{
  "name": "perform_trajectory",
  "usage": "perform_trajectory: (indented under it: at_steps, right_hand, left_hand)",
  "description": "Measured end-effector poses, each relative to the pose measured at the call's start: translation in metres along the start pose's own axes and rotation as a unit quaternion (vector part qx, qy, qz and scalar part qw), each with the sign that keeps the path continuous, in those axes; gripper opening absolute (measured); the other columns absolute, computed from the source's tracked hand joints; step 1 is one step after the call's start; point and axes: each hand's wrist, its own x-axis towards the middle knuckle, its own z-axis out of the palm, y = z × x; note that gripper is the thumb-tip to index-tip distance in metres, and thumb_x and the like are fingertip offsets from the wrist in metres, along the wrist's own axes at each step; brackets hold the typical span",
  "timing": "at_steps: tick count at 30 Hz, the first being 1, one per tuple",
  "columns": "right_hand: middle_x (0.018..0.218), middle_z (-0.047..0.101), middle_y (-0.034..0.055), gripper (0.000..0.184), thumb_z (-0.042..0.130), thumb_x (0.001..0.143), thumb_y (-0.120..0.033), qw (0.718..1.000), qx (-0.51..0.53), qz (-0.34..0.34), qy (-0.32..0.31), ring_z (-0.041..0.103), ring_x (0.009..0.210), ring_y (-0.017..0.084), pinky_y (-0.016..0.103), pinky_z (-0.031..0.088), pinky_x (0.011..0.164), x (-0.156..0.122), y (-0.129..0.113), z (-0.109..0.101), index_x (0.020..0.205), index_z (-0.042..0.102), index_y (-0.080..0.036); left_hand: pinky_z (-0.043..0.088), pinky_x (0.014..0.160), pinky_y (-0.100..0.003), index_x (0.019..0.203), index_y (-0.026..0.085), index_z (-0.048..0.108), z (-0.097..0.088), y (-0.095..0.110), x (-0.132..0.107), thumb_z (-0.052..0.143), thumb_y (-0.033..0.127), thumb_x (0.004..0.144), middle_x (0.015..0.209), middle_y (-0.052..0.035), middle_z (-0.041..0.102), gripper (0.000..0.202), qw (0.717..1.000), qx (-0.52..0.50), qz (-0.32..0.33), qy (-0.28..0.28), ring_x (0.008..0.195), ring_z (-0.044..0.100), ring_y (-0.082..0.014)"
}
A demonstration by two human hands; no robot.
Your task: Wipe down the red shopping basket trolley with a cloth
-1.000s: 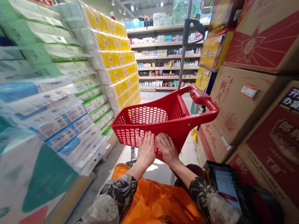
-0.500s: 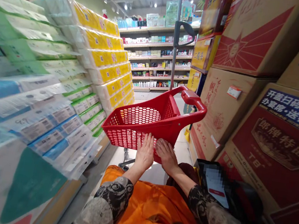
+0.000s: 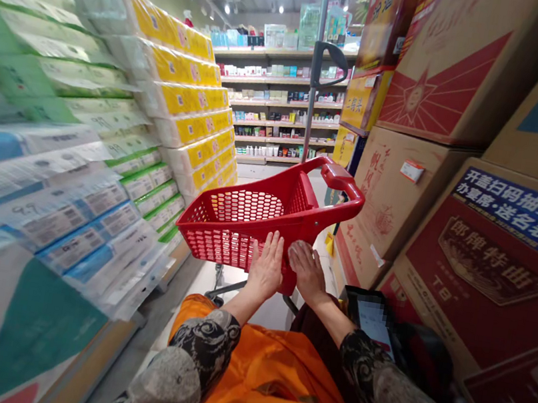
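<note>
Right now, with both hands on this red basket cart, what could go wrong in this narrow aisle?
The raised red handle of the red plastic mesh cart sits close to the stacked brown cardboard cartons, so drifting right might snag them. The tall stack of plastic-wrapped tissue packs crowds the aisle beside your left hand and could spill if brushed. The dark-cased phone near your right hand looks loosely placed and might slip.

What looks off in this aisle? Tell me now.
Little stands out: the stacked packs and cartons look undamaged. The one stray detail is a white strip stuck at an angle on the lower cardboard carton, right of the red shopping trolley.
</note>
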Motion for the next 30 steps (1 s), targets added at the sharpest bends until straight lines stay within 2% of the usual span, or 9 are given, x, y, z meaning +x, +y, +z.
perform_trajectory:
  at_steps: [3, 8, 11, 13, 16, 20, 25, 28, 30]
  right_hand:
    - [0.135, 0.05, 0.0059, 0.043, 0.033, 0.091, -0.011, 1.0, 0.013, -0.01, 0.015, 0.019, 0.138, 0.015, 0.04, 0.021, 0.114, 0.0, -0.01, 0.001, 0.131, 0.046, -0.018]
    - [0.139, 0.044, 0.0085, 0.046, 0.032, 0.09, -0.008, 0.996, 0.017, 0.013, 0.084, 0.017, 0.139, 0.02, 0.046, 0.021, 0.113, 0.071, -0.008, -0.02, 0.133, 0.044, -0.018]
    - [0.142, 0.04, 0.0095, 0.046, 0.033, 0.09, -0.009, 0.998, 0.024, 0.006, 0.057, 0.016, 0.139, 0.021, 0.048, 0.021, 0.112, 0.099, -0.008, -0.017, 0.135, 0.041, -0.017]
    - [0.144, 0.038, 0.0091, 0.047, 0.035, 0.09, -0.009, 0.999, 0.036, -0.007, 0.009, 0.017, 0.139, 0.021, 0.048, 0.021, 0.112, 0.096, -0.013, -0.006, 0.136, 0.04, -0.017]
    - [0.143, 0.039, 0.0107, 0.046, 0.037, 0.089, -0.007, 0.997, 0.046, -0.031, -0.06, 0.023, 0.138, 0.02, 0.046, 0.022, 0.113, 0.068, -0.025, 0.015, 0.134, 0.042, -0.015]
    - [0.135, 0.049, 0.0114, 0.041, 0.039, 0.089, -0.008, 0.994, 0.042, -0.069, -0.069, 0.032, 0.134, 0.021, 0.046, 0.03, 0.109, 0.038, -0.039, 0.026, 0.128, 0.049, -0.014]
    - [0.142, 0.041, 0.0084, 0.045, 0.037, 0.089, -0.008, 0.997, 0.044, -0.059, -0.007, 0.021, 0.138, 0.021, 0.046, 0.023, 0.112, 0.08, -0.046, 0.007, 0.133, 0.044, -0.017]
    - [0.145, 0.034, 0.0103, 0.047, 0.038, 0.089, -0.008, 0.997, 0.048, -0.051, -0.019, 0.015, 0.139, 0.022, 0.047, 0.018, 0.114, 0.109, -0.049, 0.007, 0.136, 0.04, -0.015]
    - [0.144, 0.037, 0.0108, 0.046, 0.037, 0.09, -0.008, 0.996, 0.051, -0.06, -0.045, 0.018, 0.139, 0.022, 0.047, 0.02, 0.113, 0.109, -0.051, 0.017, 0.135, 0.041, -0.013]
  left_hand:
    - [0.011, 0.111, -0.054, 0.141, 0.005, 0.025, 0.004, -0.011, -0.002, 0.039, 0.015, 0.076, 0.151, -0.0139, 0.017, 0.067, 1.0, 0.007, -0.007, -0.001, 0.14, 0.013, -0.0244]
    - [0.01, 0.111, -0.055, 0.142, 0.005, 0.021, -0.007, -0.028, 0.01, 0.037, 0.013, 0.077, 0.152, -0.0133, 0.014, 0.068, 0.998, 0.016, -0.054, 0.009, 0.141, 0.011, -0.0243]
    - [0.009, 0.111, -0.056, 0.142, 0.004, 0.02, -0.012, -0.034, 0.016, 0.038, 0.014, 0.077, 0.152, -0.0137, 0.014, 0.068, 0.997, 0.019, -0.066, 0.018, 0.141, 0.009, -0.0249]
    - [0.009, 0.111, -0.056, 0.142, 0.005, 0.021, -0.009, -0.036, 0.015, 0.037, 0.013, 0.078, 0.152, -0.0138, 0.015, 0.067, 0.997, 0.021, -0.071, 0.015, 0.141, 0.01, -0.0245]
    - [0.01, 0.111, -0.056, 0.142, 0.006, 0.022, 0.0, -0.04, 0.005, 0.034, 0.014, 0.079, 0.152, -0.0139, 0.014, 0.064, 0.997, 0.026, -0.069, 0.004, 0.141, 0.009, -0.0243]
    - [0.008, 0.111, -0.055, 0.141, 0.004, 0.025, 0.012, -0.051, -0.006, 0.034, 0.016, 0.081, 0.151, -0.0153, 0.016, 0.062, 0.997, 0.031, -0.073, -0.006, 0.14, 0.012, -0.0255]
    - [0.008, 0.111, -0.056, 0.142, 0.004, 0.022, 0.005, -0.067, -0.001, 0.035, 0.015, 0.08, 0.152, -0.0155, 0.015, 0.063, 0.993, 0.034, -0.112, -0.012, 0.14, 0.011, -0.026]
    - [0.007, 0.111, -0.056, 0.143, 0.005, 0.019, -0.002, -0.076, 0.003, 0.034, 0.014, 0.08, 0.152, -0.015, 0.014, 0.065, 0.991, 0.037, -0.129, -0.005, 0.141, 0.009, -0.0252]
    - [0.007, 0.111, -0.056, 0.143, 0.005, 0.019, -0.003, -0.081, 0.001, 0.033, 0.015, 0.081, 0.152, -0.0149, 0.014, 0.064, 0.991, 0.037, -0.13, -0.004, 0.141, 0.009, -0.0251]
